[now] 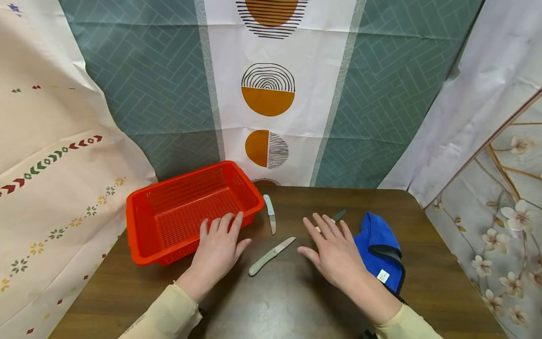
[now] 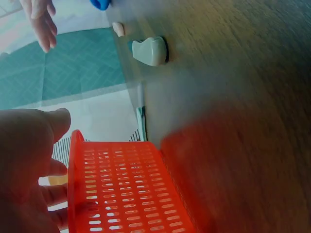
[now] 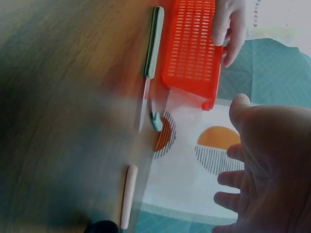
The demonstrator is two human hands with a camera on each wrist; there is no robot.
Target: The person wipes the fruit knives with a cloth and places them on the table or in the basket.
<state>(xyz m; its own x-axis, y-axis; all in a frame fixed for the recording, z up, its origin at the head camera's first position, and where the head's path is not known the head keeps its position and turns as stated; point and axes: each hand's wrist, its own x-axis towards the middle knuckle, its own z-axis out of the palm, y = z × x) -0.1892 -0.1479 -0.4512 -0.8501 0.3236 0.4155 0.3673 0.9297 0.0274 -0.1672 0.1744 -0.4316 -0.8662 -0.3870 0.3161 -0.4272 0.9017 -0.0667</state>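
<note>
My left hand (image 1: 217, 249) hovers at the near right rim of a red plastic basket (image 1: 139, 256), fingers extended. Its fingers overlap the rim in the left wrist view; contact is unclear. To its right lies a knife with a pale green handle (image 1: 263, 262), blade pointing up and right. Beyond it is a knife with a light blue handle (image 1: 268, 205), beside the basket. My right hand (image 1: 338, 256), fingers spread and holding nothing, is above the table. It partly covers a third knife with a dark blade (image 1: 339, 215), whose pinkish handle (image 3: 129, 196) shows in the right wrist view.
A folded blue cloth (image 1: 378, 252) with dark edging and a white tag lies right of my right hand. The brown wooden table (image 1: 271, 306) meets a patterned curtain (image 1: 271, 56) at its back edge. Printed fabric hangs on both sides.
</note>
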